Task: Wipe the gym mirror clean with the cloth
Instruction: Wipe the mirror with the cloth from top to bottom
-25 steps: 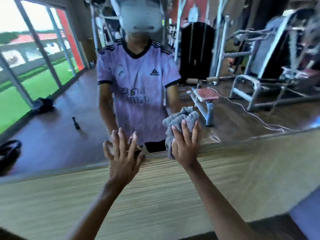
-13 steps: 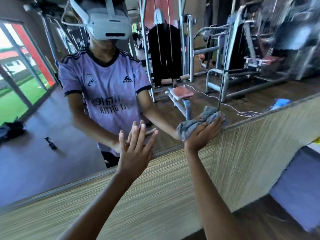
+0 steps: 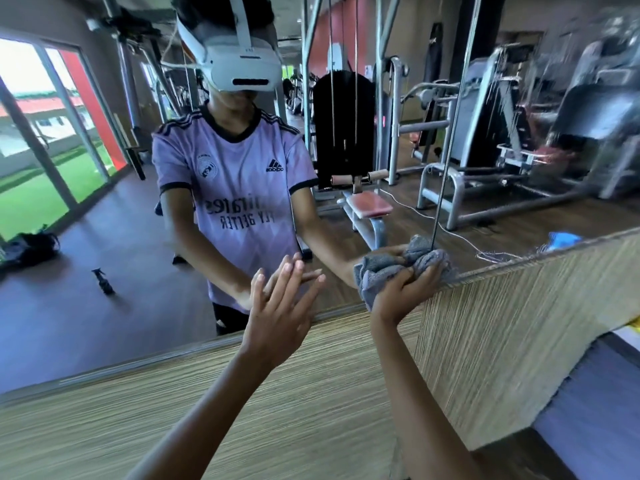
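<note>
The gym mirror fills the upper part of the view above a wood-grain wall panel. My right hand grips a bunched grey cloth and presses it to the mirror's lower edge, right at the vertical seam between two mirror panes. My left hand lies flat on the glass with fingers straight, to the left of the cloth. The mirror shows a person in a lilac shirt and white headset with matching hands.
The panel turns a corner at the right, with purple floor beyond it. Reflected in the glass are weight machines, a bench, a spray bottle on the floor, a bag and large windows.
My right hand has slid the cloth rightward and down along the mirror to the pane seam. My left hand stays flat on the glass. The view has turned right.
</note>
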`<move>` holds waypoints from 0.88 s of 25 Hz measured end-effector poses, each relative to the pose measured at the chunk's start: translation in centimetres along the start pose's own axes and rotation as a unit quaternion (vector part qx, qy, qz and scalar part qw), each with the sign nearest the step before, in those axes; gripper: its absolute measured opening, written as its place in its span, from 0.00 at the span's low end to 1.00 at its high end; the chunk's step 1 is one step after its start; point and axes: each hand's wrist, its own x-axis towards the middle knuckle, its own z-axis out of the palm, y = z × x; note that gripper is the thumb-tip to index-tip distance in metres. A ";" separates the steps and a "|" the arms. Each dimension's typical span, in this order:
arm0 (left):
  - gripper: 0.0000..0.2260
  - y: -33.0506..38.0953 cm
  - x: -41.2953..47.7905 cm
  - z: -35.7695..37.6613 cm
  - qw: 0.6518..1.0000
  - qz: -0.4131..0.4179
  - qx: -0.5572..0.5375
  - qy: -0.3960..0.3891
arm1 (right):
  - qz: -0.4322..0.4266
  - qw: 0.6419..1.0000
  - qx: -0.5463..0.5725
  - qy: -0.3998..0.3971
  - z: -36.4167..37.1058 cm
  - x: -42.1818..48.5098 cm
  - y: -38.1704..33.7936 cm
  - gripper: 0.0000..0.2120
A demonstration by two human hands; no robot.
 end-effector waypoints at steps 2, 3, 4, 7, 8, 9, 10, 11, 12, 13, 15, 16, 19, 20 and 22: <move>0.33 -0.7 -1.0 -0.4 0.999 -0.046 -0.008 0.000 | -0.078 0.995 0.016 -0.059 -1.0 -1.5 -0.8 0.26; 0.32 -1.1 -1.5 -0.7 0.998 -0.067 -0.016 0.001 | -0.133 0.987 0.019 -0.093 -1.4 -2.4 -1.2 0.26; 0.31 -1.5 -2.0 -1.3 0.996 -0.086 -0.029 0.000 | -0.179 0.975 0.025 -0.129 -1.7 -3.2 -1.8 0.26; 0.27 -2.7 -3.7 -3.4 0.989 -0.129 -0.067 -0.020 | -0.241 0.938 0.071 -0.239 -2.3 -6.0 -4.3 0.23; 0.26 -3.0 -4.6 -4.1 0.987 -0.140 -0.077 -0.035 | -0.258 0.925 0.077 -0.267 -2.4 -6.7 -4.9 0.23; 0.25 -3.4 -5.6 -4.8 0.983 -0.153 -0.088 -0.051 | -0.275 0.914 0.073 -0.290 -2.5 -7.4 -5.5 0.22; 0.24 -3.9 -6.7 -5.6 0.979 -0.166 -0.100 -0.065 | -0.295 0.903 0.064 -0.307 -2.5 -8.3 -5.9 0.21; 0.24 -4.4 -7.7 -6.1 0.975 -0.177 -0.114 -0.077 | -0.313 0.893 0.052 -0.320 -2.5 -8.8 -6.1 0.20; 0.23 -5.1 -8.9 -6.8 0.971 -0.186 -0.124 -0.087 | -0.326 0.884 0.041 -0.332 -2.5 -9.5 -6.3 0.19; 0.22 -5.7 -10.0 -7.5 0.968 -0.192 -0.132 -0.098 | -0.333 0.877 0.031 -0.345 -2.7 -10.2 -6.4 0.19; 0.21 -6.6 -11.9 -8.8 0.957 -0.219 -0.145 -0.122 | -0.343 0.864 0.001 -0.369 -3.3 -11.5 -6.3 0.19; 0.21 -7.0 -13.1 -9.6 0.949 -0.239 -0.150 -0.139 | -0.343 0.856 -0.018 -0.386 -3.8 -12.4 -6.1 0.20; 0.21 -7.1 -15.8 -11.9 0.928 -0.285 -0.169 -0.171 | -0.330 0.830 -0.082 -0.442 -5.8 -14.6 -5.4 0.25; 0.21 -7.1 -16.8 -12.6 0.925 -0.288 -0.170 -0.180 | -0.327 0.818 -0.111 -0.461 -6.5 -15.6 -5.3 0.26; 0.21 -6.9 -18.2 -13.7 0.920 -0.278 -0.182 -0.206 | -0.310 0.793 -0.176 -0.495 -8.0 -17.2 -5.4 0.25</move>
